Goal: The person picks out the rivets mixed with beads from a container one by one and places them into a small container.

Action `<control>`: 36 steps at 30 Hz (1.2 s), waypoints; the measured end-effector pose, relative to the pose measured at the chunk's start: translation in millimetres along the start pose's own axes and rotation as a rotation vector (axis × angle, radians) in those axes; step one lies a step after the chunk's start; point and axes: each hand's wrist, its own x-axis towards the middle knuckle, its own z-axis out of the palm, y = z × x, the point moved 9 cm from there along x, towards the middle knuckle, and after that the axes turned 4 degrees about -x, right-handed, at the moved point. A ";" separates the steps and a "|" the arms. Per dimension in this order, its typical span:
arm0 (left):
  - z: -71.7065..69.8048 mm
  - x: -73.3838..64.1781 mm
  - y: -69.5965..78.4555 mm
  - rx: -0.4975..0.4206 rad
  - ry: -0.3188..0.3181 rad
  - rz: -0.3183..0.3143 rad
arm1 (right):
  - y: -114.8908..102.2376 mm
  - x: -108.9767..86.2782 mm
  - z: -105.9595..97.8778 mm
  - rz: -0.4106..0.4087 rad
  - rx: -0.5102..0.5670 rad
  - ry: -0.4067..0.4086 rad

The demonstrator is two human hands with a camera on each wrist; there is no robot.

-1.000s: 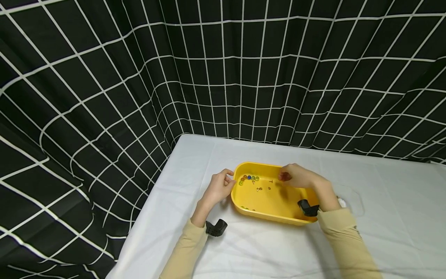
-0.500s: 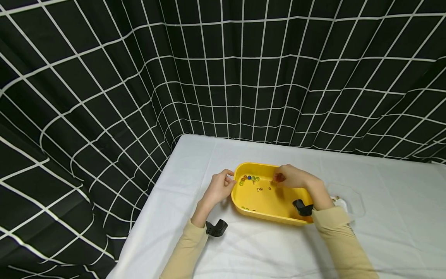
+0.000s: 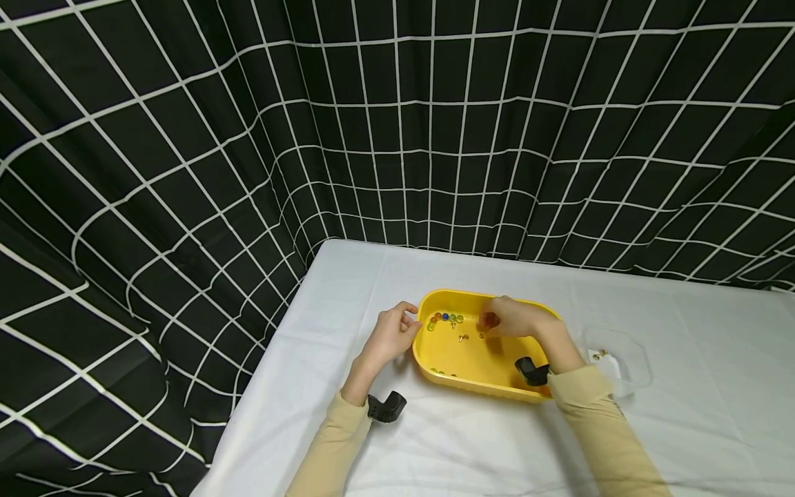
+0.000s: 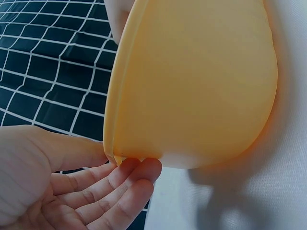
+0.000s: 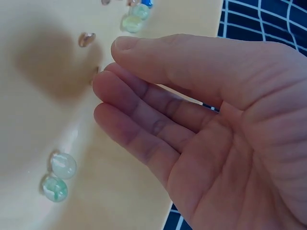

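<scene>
Left hand in a pinch on tray, right hand, hold uncertain, transparent container only in head view.

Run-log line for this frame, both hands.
left hand: touching yellow tray rim; right hand: inside tray, fingertips near gold-coloured piece, grasp unclear; marbles: in tray; clear container: right of tray

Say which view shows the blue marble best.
The head view: the blue marble appears whole, though small, in the yellow tray. The right wrist view cuts it at the top edge; the left wrist shows none.
</scene>
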 end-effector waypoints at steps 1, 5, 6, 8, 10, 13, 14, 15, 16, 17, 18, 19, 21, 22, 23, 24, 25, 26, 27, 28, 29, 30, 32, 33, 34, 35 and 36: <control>-0.1 0.1 0.1 0.001 0.001 -0.001 | 0.2 0.9 1.0 -0.003 -0.004 0.000; 0.2 0.5 1.0 0.005 0.006 0.008 | 1.0 4.0 4.5 -0.011 0.004 -0.008; 0.3 0.6 1.3 0.004 0.006 0.010 | 1.2 4.7 5.3 -0.011 0.007 -0.012; 0.7 0.7 1.7 0.003 0.006 0.013 | 1.4 5.4 6.7 -0.007 0.018 -0.019; 1.0 0.8 1.7 0.003 0.004 0.013 | 1.9 5.9 8.1 -0.002 0.020 -0.025; 0.9 1.1 1.6 0.009 0.004 0.005 | 3.1 6.9 9.9 0.008 0.029 -0.033; 0.8 1.2 1.7 0.010 0.004 0.004 | 3.5 7.2 10.3 0.010 0.028 -0.034; 0.8 1.2 1.7 0.013 0.004 0.004 | 3.7 7.5 10.6 0.010 0.029 -0.035; 0.6 1.3 1.6 0.016 0.006 0.004 | 4.0 7.8 10.9 0.011 0.030 -0.036; 0.4 1.4 1.4 0.020 0.008 0.004 | 4.0 8.0 11.1 0.011 0.031 -0.035; 0.2 1.4 1.5 0.022 0.009 0.005 | 4.1 8.2 11.2 0.010 0.029 -0.034; 0.1 1.3 1.6 0.024 0.010 0.007 | 4.0 8.3 11.3 0.007 0.028 -0.034; 0.0 1.3 1.5 0.030 0.011 0.009 | 3.4 8.5 11.4 0.003 0.029 -0.034; -0.1 1.4 1.3 0.030 0.011 0.009 | 3.0 8.5 11.5 0.001 0.028 -0.034; -0.1 1.4 1.2 0.029 0.011 0.009 | 2.5 8.5 11.5 -0.002 0.028 -0.034; -0.1 1.3 1.0 0.029 0.010 0.008 | 2.0 8.5 11.5 -0.006 0.027 -0.034; -0.1 1.3 0.6 0.028 0.010 0.005 | 1.5 8.6 11.7 -0.008 0.027 -0.034; -0.1 1.1 0.6 0.027 0.010 0.004 | 1.0 8.8 11.8 -0.010 0.028 -0.033; -0.1 0.9 0.7 0.025 0.009 0.003 | 0.5 8.9 11.8 -0.015 0.026 -0.032; -0.2 0.7 0.8 0.023 0.009 0.002 | 0.1 9.0 12.1 -0.020 0.024 -0.031; -0.2 0.5 0.9 0.022 0.009 0.001 | -0.1 9.1 12.2 -0.021 0.023 -0.030; -0.2 0.3 1.1 0.019 0.009 0.000 | -0.2 9.2 12.5 -0.023 0.022 -0.030; -0.2 0.2 1.1 0.018 0.008 -0.002 | -0.3 9.5 12.9 -0.028 0.019 -0.030; -0.2 0.4 0.9 0.016 0.007 -0.004 | -0.5 9.8 13.2 -0.031 0.016 -0.030; -0.1 0.5 0.7 0.015 0.006 -0.005 | -0.4 10.1 13.5 -0.033 0.013 -0.030; -0.1 0.6 0.4 0.014 0.005 -0.007 | -0.1 10.4 13.7 -0.031 0.011 -0.031; -0.1 0.6 0.4 0.013 0.005 -0.007 | 0.0 10.6 14.1 -0.030 0.012 -0.032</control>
